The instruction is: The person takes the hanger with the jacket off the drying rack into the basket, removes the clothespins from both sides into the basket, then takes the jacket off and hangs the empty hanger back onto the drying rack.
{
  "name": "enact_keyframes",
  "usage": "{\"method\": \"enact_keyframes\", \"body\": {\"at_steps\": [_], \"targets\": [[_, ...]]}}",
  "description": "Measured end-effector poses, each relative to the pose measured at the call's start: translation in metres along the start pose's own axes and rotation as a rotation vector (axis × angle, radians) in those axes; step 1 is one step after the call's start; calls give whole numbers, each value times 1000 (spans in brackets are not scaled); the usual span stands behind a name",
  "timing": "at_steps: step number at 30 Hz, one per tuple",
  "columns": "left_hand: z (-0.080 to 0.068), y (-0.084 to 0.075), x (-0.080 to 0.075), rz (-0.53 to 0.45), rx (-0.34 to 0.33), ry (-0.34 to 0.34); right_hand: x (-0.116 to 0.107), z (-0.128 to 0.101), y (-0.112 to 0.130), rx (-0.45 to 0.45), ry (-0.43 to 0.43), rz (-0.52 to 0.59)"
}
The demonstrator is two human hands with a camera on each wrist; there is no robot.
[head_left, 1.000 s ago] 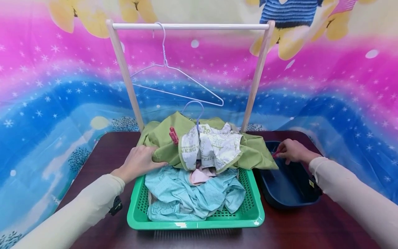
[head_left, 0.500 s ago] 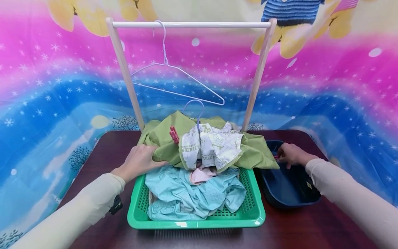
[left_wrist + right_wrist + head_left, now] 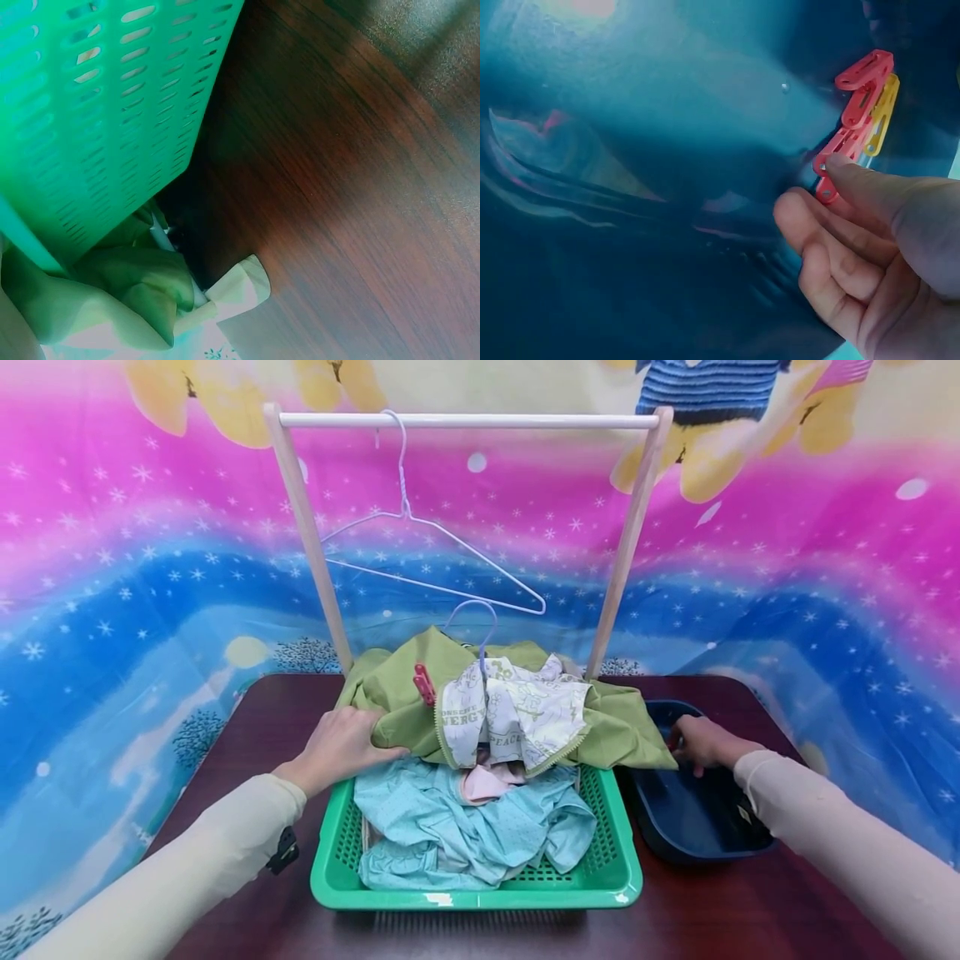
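Note:
My left hand grips the edge of a green garment heaped on the back of a green basket. A pink clothespin is clipped to that garment, and a light-blue hanger hook sticks up from it. My right hand reaches into a dark blue tub to the right of the basket. In the right wrist view its fingers are curled and pinch a red clothespin from a small cluster of red clothespins and a yellow one.
A wooden rack with a white rail stands behind the basket, with a white wire hanger on it. Light-blue clothes fill the basket front. The dark wooden table shows beside the basket wall.
My right hand has slid a little lower and to the left inside the blue tub. My left hand has stayed on the green garment.

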State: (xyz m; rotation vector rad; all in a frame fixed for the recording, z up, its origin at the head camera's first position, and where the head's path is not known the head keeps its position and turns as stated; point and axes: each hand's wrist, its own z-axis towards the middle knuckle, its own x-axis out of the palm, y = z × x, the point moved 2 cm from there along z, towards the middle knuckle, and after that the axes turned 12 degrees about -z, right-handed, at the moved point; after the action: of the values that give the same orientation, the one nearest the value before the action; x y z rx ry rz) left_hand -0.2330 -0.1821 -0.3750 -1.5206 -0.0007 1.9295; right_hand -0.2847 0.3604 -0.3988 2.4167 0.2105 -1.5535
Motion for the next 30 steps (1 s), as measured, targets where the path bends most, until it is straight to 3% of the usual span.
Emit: {"method": "enact_keyframes", "body": {"at_steps": [16,30], "targets": [[1,0,-1,-6,5,0,0,-3,2,-20,-10,-27],[0,-1,0,-12,-8,4,-32,-20,11,-35,-186,8]]}}
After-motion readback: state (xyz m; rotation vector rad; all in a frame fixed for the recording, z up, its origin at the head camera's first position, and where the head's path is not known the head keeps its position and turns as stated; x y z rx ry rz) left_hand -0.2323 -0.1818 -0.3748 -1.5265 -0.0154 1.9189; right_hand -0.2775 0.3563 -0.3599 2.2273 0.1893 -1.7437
